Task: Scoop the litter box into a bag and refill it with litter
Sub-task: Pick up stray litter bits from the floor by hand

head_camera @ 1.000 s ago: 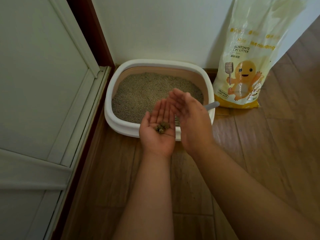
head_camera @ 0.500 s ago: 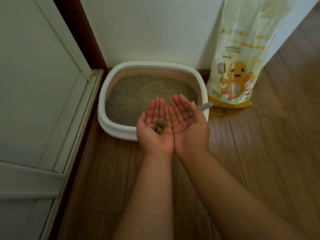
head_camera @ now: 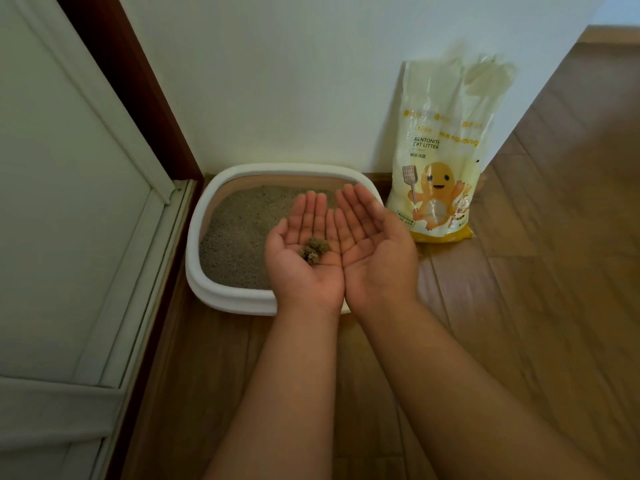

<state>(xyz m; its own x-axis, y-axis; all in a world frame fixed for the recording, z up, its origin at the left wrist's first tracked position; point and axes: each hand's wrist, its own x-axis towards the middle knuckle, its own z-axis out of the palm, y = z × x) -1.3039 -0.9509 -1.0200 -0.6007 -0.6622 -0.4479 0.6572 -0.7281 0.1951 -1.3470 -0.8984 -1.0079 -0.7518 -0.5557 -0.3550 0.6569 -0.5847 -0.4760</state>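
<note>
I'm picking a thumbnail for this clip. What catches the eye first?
Two open hands held side by side, palms up, above the litter box: the left hand carries small dark clumps, the right hand is bare. To the right, a yellow cat litter bag leans on the white wall.

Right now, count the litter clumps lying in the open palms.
3, as far as I can tell: the clumps sit bunched together on the left hand, near its inner edge. The right hand holds none. Smaller bits may be hidden.
</note>
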